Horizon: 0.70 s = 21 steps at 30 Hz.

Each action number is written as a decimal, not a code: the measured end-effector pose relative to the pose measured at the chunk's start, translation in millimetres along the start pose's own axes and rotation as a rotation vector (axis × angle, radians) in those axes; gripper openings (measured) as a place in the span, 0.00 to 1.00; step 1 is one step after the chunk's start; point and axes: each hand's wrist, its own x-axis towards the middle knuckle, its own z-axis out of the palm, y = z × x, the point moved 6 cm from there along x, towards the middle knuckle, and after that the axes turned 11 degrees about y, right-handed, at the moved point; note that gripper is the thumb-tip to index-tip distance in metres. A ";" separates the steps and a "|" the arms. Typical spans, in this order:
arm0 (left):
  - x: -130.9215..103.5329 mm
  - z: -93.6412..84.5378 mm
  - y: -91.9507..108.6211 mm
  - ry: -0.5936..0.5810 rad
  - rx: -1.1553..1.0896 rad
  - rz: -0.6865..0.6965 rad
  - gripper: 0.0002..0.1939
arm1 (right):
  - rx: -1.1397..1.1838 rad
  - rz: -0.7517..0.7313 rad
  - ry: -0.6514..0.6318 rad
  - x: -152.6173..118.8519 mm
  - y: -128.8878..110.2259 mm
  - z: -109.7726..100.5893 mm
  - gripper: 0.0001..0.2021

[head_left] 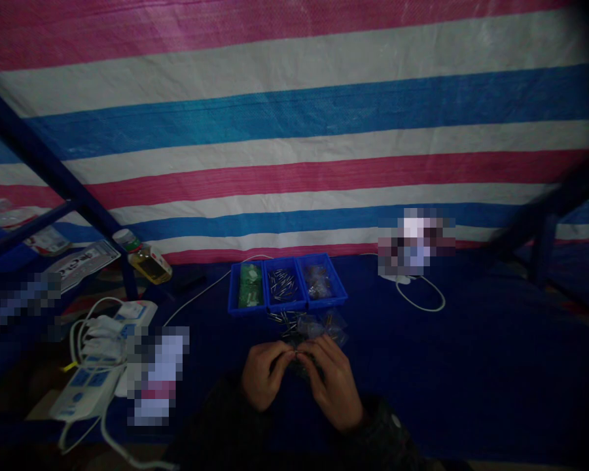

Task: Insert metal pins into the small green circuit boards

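My left hand (pixel 267 373) and my right hand (pixel 331 379) meet at the front of the blue table, thumbs and fingers pinched together. Whatever sits between the fingertips is too small and dark to name. Just beyond my hands lie several thin metal pins (pixel 285 319) and small clear plastic bags (pixel 319 325). Some dark stuff under my hands is partly hidden. Behind these stand three blue trays side by side: the left tray (pixel 232 297) holds green and white pieces, the middle tray (pixel 287 305) metal pins, the right tray (pixel 341 291) small clear packets.
A white power strip (pixel 86 389) with plugs and cables stands at the left, beside a blurred-out phone-like object (pixel 160 376). A bottle of yellow liquid (pixel 150 263) leans near a blue frame post. Another blurred-out object (pixel 417 245) with a cable is at the back right, before the striped sheet (pixel 294 173).
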 end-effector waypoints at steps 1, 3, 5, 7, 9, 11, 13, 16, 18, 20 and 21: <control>-0.4 -0.3 -1.2 0.004 -0.007 -0.018 0.16 | -0.002 -0.006 0.006 -0.2 -0.3 -0.3 0.08; -1.2 -0.2 -3.4 0.003 -0.018 -0.042 0.16 | -0.008 -0.025 0.020 -0.3 -1.0 -0.9 0.08; -2.1 0.7 -4.8 -0.014 -0.023 -0.050 0.16 | -0.013 -0.037 0.027 0.0 -1.3 -1.1 0.09; -2.8 1.4 -5.6 -0.028 -0.020 -0.052 0.16 | -0.013 -0.034 0.025 0.6 -1.3 -1.0 0.09; -3.0 1.4 -5.9 -0.031 -0.018 -0.059 0.16 | -0.009 -0.024 0.019 1.3 -1.0 -0.8 0.09; -2.9 1.1 -5.8 -0.029 -0.014 -0.065 0.16 | -0.009 -0.017 0.012 1.4 -0.7 -0.4 0.09; -2.9 1.1 -5.7 -0.034 -0.012 -0.067 0.16 | -0.008 -0.012 0.003 0.9 0.0 0.3 0.09; -3.1 1.8 -6.6 -0.048 -0.014 -0.070 0.16 | -0.007 -0.004 -0.010 -0.1 1.6 1.4 0.08; -3.3 2.2 -7.2 -0.052 -0.007 -0.067 0.17 | -0.006 0.000 -0.013 -0.5 2.2 1.6 0.08; -3.2 2.2 -7.0 -0.051 0.002 -0.059 0.17 | -0.001 0.005 -0.017 -0.6 2.1 1.6 0.08; -3.2 2.1 -6.7 -0.050 0.004 -0.058 0.17 | 0.003 0.008 -0.018 -0.5 2.0 1.4 0.08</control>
